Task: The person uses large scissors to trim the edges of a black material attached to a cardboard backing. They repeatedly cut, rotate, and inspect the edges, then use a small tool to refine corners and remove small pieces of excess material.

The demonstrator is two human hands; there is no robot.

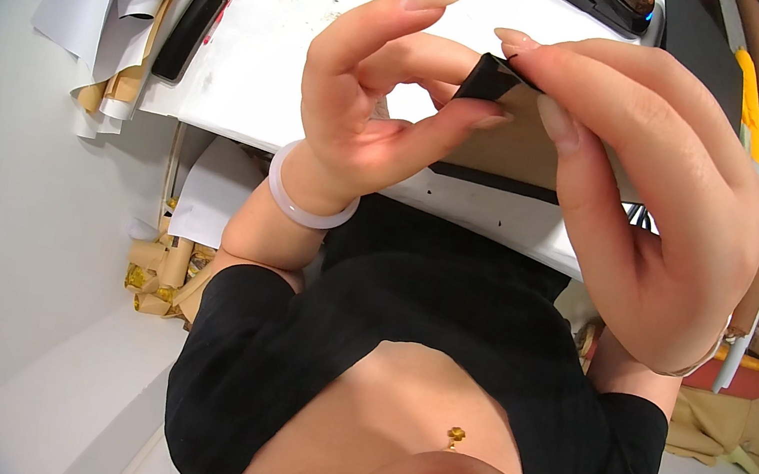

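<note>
Both hands hold a card (508, 143) above the white surface (291, 49). The left hand (378, 100) pinches its black corner between thumb and finger; the right hand (651, 194) closes its grip over the top edge.

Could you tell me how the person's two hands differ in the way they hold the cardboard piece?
The left hand pinches the black corner of the cardboard piece between thumb and a finger, its index finger raised free; the right hand wraps the piece from above. The left hand's wrist carries a pale bangle; none is plain on the right. Both hold the same piece above the white table.
</note>
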